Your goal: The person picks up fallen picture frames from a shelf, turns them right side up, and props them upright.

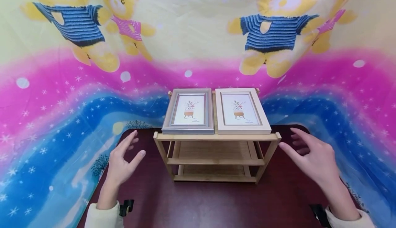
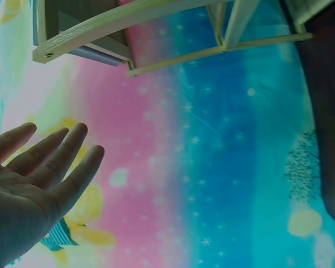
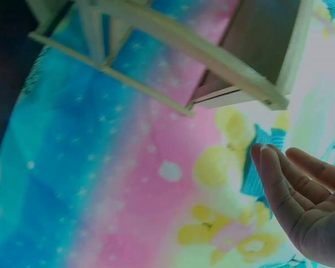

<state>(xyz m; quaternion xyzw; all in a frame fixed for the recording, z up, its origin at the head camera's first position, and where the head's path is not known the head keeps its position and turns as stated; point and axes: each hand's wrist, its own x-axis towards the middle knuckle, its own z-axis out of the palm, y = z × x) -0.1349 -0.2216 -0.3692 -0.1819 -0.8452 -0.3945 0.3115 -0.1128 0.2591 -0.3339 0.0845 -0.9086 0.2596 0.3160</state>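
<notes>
A light wooden tiered rack (image 1: 216, 138) stands on the dark red table. On its top lie two picture frames side by side: a silver-grey frame (image 1: 188, 130) at left and a white frame (image 1: 244, 131) at right, each with a printed plant picture. My left hand (image 1: 122, 164) hovers beside the rack's left side, fingers spread and apart from it. To the right, my right hand (image 1: 317, 157) is held in the air with relaxed fingers, touching nothing. Both wrist views show the rack's side rails above an unladen left palm (image 2: 39, 178) and right palm (image 3: 310, 201).
The rack's middle shelf (image 1: 213, 150) and lower shelf (image 1: 213, 170) sit under the frames. Around the table (image 1: 198, 204) hangs a cloth (image 1: 191, 69) printed with bears and snowflakes, close behind the rack and along both sides.
</notes>
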